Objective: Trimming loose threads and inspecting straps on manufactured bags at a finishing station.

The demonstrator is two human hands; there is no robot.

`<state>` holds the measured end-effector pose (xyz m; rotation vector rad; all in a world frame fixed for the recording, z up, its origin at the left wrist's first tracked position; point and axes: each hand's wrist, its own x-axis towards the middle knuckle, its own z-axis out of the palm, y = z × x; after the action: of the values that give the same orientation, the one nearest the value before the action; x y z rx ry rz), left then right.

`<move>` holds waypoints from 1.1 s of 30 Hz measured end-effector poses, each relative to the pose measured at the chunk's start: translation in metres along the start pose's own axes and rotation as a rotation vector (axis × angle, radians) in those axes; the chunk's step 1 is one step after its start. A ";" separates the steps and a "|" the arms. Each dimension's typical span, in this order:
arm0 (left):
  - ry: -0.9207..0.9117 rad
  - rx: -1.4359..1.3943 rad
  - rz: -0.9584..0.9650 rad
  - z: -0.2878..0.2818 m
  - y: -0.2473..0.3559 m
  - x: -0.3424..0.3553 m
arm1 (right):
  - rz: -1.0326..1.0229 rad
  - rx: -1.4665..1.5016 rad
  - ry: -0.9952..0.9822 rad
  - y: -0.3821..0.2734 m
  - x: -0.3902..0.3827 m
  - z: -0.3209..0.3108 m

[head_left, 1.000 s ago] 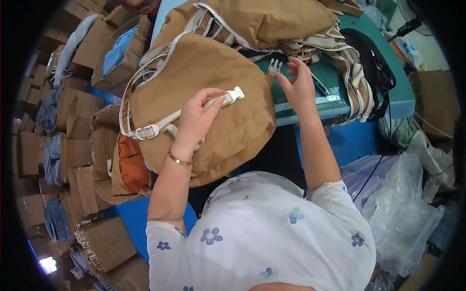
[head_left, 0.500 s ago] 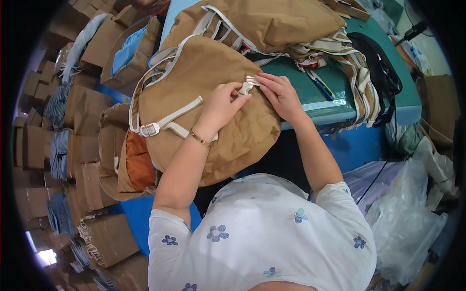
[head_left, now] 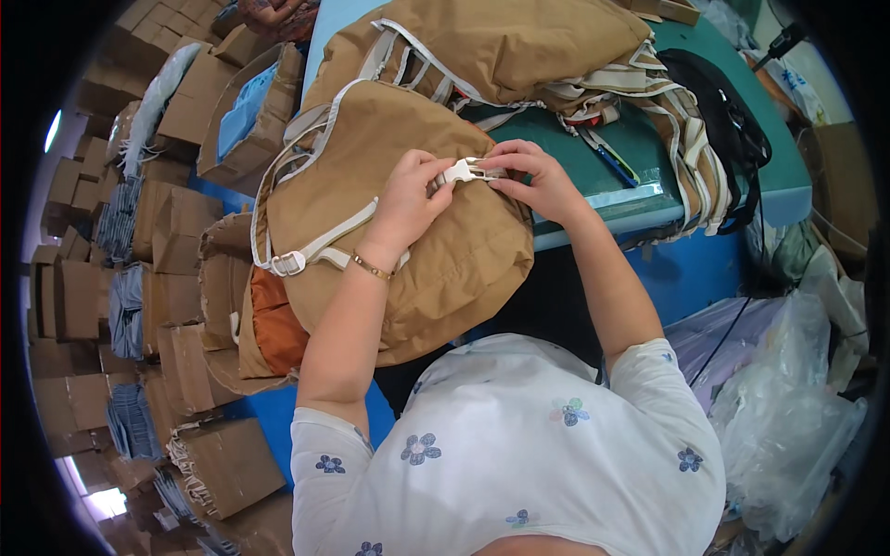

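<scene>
A tan backpack with white binding and straps lies on the green-topped table before me. My left hand pinches one half of a white side-release buckle on the bag's upper right. My right hand grips the other, pronged half, and the two halves meet between my fingertips; I cannot tell if they are fully latched. A white strap with a slide adjuster lies loose across the bag left of my hands. Orange cloth shows below the bag's left side.
More tan bags, thread snips and a black bag lie on the table. Cardboard boxes crowd the left, one holding blue cloth. Plastic sheeting heaps at lower right. A co-worker's arm shows at top left.
My right hand has moved down and left onto the pronged buckle half, and my left hand rightward with the other half. The two halves, apart a second ago, now meet.
</scene>
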<state>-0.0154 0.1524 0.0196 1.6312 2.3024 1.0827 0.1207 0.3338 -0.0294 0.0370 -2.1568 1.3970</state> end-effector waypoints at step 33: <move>-0.045 0.058 0.125 -0.006 -0.004 0.000 | 0.054 0.024 -0.016 -0.007 0.001 0.012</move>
<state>-0.0212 0.1488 0.0223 1.8232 2.2505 1.0001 0.1164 0.3204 -0.0266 -0.0010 -2.1686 1.4575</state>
